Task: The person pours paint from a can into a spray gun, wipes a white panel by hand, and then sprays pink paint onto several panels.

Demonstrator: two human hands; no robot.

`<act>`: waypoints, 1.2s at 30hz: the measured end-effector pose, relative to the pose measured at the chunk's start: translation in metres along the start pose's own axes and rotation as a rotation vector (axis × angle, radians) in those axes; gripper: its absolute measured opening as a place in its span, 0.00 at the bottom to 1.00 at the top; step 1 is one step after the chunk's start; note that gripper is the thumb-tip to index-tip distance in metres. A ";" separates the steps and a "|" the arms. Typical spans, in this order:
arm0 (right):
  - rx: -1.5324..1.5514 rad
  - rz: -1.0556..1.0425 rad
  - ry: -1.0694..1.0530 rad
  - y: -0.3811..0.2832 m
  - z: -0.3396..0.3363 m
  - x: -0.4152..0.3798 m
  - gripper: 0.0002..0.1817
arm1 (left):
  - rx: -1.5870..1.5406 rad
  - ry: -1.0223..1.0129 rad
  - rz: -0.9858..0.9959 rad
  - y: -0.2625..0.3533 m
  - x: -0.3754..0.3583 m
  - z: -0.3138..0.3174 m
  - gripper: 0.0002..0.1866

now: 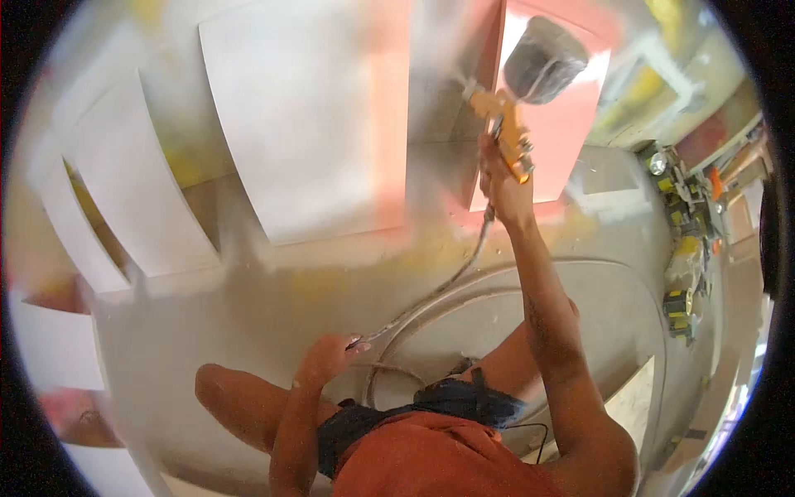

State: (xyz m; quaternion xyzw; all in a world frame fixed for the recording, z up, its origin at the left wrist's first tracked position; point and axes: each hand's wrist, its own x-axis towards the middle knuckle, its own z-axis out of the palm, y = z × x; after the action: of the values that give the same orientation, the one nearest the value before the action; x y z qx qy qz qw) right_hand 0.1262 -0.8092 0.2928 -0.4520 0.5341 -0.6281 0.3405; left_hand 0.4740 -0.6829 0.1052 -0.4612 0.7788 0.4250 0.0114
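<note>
My right hand [503, 178] is wrapped round the handle of an orange spray gun [512, 137], raised in front of a pink panel [571, 149]. A grey, paint-smeared cup [542, 62] sits on the gun. The gun's nozzle points left, and a faint pale mist shows at its tip. From the handle a dusty air hose [439, 290] runs down to my left hand [330, 358], whose fingers are closed round it near my knee. Left of the gun stands a large white panel [306, 116] with a pink band along its right side.
Narrower white panels [145, 182] lean at the left. More of the hose loops across the dusty floor [199, 323] around my legs. Several cans [677, 302] and other clutter line the right side. A pale board [633, 398] lies at the lower right.
</note>
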 end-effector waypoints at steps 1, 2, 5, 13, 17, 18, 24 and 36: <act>0.032 -0.014 0.048 -0.014 0.013 0.004 0.14 | -0.050 0.027 0.045 -0.002 0.000 -0.005 0.21; 0.055 -0.060 0.113 -0.020 0.024 0.007 0.17 | -0.105 0.054 0.087 -0.005 0.000 -0.010 0.20; 0.020 -0.091 0.086 -0.001 0.025 -0.002 0.17 | -0.102 0.085 0.045 -0.016 -0.011 -0.028 0.20; -0.451 0.343 0.004 0.127 0.007 -0.134 0.16 | -0.026 0.064 0.121 -0.066 -0.044 -0.046 0.18; -0.502 0.614 -0.009 0.146 0.010 -0.151 0.16 | 0.057 -0.022 0.222 -0.063 -0.054 -0.050 0.18; -0.466 0.547 0.022 0.153 0.008 -0.144 0.16 | 0.061 -0.020 0.228 -0.065 -0.056 -0.049 0.18; -0.137 0.140 0.103 0.035 0.043 -0.031 0.11 | -0.046 0.087 0.181 -0.057 -0.063 -0.044 0.18; -0.101 0.379 0.038 0.108 0.033 -0.101 0.15 | -0.189 0.260 0.055 -0.091 -0.078 -0.055 0.19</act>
State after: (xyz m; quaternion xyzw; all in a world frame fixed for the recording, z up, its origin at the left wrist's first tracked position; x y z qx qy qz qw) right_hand 0.1876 -0.7503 0.1671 -0.3479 0.6468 -0.5335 0.4195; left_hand 0.6054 -0.6841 0.1128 -0.4899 0.7425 0.4334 -0.1445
